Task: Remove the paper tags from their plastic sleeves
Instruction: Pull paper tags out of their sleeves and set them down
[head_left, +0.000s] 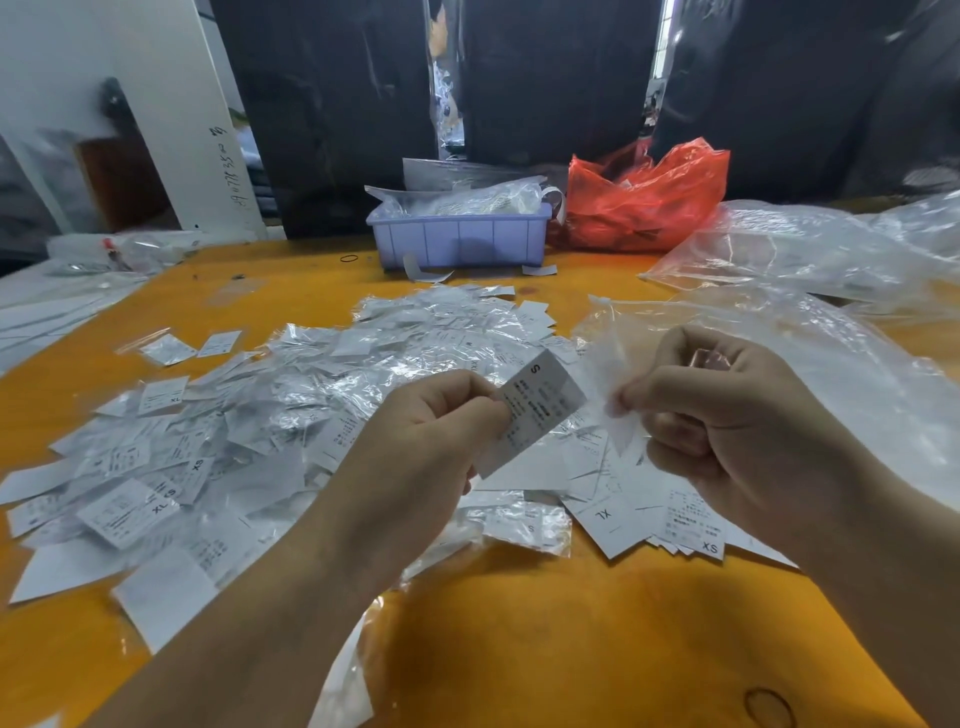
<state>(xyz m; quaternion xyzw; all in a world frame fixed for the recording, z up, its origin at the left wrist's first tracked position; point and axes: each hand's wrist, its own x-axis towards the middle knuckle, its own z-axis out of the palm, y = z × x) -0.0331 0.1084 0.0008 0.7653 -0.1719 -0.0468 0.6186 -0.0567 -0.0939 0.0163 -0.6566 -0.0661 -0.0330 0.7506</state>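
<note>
Now left hand (441, 431) is pinching paper tag (540, 402) marked "S", above heap of sleeved tags (291, 395); right hand (722, 415) is pinching clear plastic sleeve (605, 364). Orange table (519, 623) is carrying lilac bin (460, 236), red bag (644, 195); loose tags are reading XL, XS.

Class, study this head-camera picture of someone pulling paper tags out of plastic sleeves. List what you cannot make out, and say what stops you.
1. Small print on the S tag in the left hand: too small and blurred.
2. The sleeve pinched by the right hand: motion-blurred, edges unclear.
3. Contents of the red bag: hidden by crumpled plastic.
4. Contents of the tray: covered by clear bags.
5. Tags low in the pile: buried under others.
</note>
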